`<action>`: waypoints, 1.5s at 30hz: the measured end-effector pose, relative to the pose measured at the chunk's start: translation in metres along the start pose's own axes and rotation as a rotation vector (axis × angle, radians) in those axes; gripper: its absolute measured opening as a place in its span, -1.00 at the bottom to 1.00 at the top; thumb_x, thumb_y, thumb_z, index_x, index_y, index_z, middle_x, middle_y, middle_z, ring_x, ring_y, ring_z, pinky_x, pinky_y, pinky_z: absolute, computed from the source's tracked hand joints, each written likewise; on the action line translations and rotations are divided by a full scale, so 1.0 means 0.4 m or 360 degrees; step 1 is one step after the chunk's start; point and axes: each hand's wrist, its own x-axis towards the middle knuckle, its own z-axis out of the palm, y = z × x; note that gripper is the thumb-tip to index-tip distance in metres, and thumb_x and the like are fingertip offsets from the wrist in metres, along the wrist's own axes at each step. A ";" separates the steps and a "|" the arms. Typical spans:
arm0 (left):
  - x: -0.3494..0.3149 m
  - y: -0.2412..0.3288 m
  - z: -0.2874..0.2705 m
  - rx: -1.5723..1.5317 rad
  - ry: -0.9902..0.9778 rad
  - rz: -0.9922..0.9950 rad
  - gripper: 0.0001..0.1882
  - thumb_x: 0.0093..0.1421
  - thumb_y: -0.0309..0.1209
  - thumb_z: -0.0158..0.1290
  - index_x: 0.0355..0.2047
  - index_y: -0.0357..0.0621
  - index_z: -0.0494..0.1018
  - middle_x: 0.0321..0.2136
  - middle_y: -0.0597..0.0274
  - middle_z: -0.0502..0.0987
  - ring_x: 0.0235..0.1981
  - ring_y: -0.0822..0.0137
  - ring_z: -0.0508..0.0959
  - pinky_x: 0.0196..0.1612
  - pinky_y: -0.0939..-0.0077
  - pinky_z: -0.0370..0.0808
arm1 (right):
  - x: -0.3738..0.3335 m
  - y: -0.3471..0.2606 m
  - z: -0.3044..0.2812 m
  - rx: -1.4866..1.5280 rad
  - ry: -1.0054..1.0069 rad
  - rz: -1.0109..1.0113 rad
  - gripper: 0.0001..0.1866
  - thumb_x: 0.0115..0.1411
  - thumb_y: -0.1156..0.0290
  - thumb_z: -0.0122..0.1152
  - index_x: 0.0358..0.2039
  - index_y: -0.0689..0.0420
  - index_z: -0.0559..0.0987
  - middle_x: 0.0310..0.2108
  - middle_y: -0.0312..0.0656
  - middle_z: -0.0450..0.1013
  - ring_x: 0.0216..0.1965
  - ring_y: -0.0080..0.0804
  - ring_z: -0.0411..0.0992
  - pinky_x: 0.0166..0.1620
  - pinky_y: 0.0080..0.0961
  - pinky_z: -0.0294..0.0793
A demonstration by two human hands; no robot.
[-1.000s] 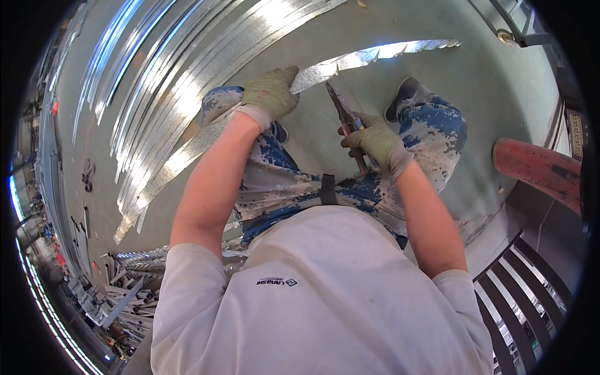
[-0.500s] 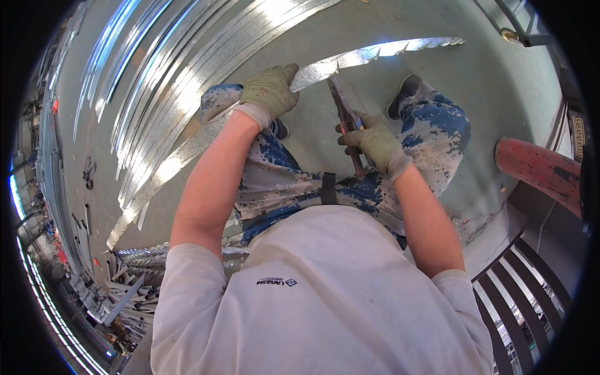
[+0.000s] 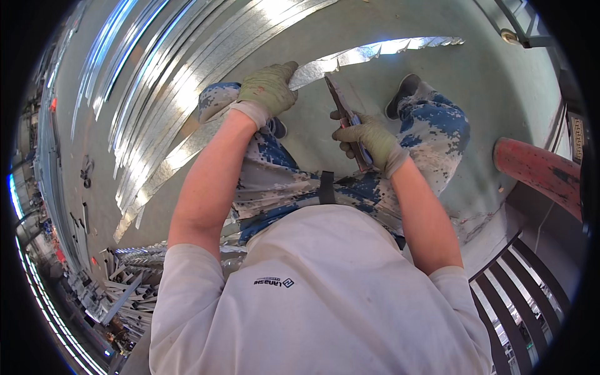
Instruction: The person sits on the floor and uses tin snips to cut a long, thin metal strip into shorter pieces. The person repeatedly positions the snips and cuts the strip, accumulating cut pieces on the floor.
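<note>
Gripping the metal strip (image 3: 362, 56), the left hand (image 3: 267, 89) holds it beyond the right hand (image 3: 370, 139) clasping snips (image 3: 339, 101).

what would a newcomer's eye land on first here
Most likely the bright, notched metal strip, held in the gloved left hand and running toward the upper right. Next would come the snips in the gloved right hand, just below the strip. A fan of long metal strips spreads across the upper left, and a scuffed red cylinder sits at the right.
</note>
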 end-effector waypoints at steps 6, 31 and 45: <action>0.008 -0.011 0.015 0.0001 0.0024 -0.0009 -0.30 0.32 -0.18 0.30 0.46 0.00 0.53 0.24 -0.12 0.70 0.27 -0.13 0.68 0.35 0.05 0.59 | 0.020 -0.005 0.029 -0.0488 0.0206 0.0029 -0.47 0.22 0.52 0.43 0.23 0.16 0.62 -0.24 -0.17 0.57 -0.44 -0.37 0.55 -0.38 -0.31 0.58; -0.084 -0.031 0.003 0.0424 0.0145 0.0133 -0.46 0.35 -0.18 0.29 0.27 -0.06 0.51 0.09 0.00 0.74 0.16 -0.08 0.74 0.21 -0.04 0.66 | 0.032 -0.010 0.041 -0.1961 0.0851 -0.0136 -0.35 0.35 0.36 0.19 0.45 0.18 0.49 0.24 0.29 0.63 0.28 0.28 0.62 0.34 0.01 0.59; -0.075 -0.045 0.021 0.0317 0.0202 0.0062 -0.47 0.32 -0.20 0.30 0.26 -0.02 0.54 -0.01 -0.08 0.76 0.07 -0.14 0.74 0.16 -0.05 0.64 | 0.016 0.041 0.029 -0.1599 0.0566 -0.0299 -0.41 0.29 0.33 0.24 0.33 0.17 0.64 0.07 0.24 0.70 0.08 0.24 0.67 0.16 -0.09 0.63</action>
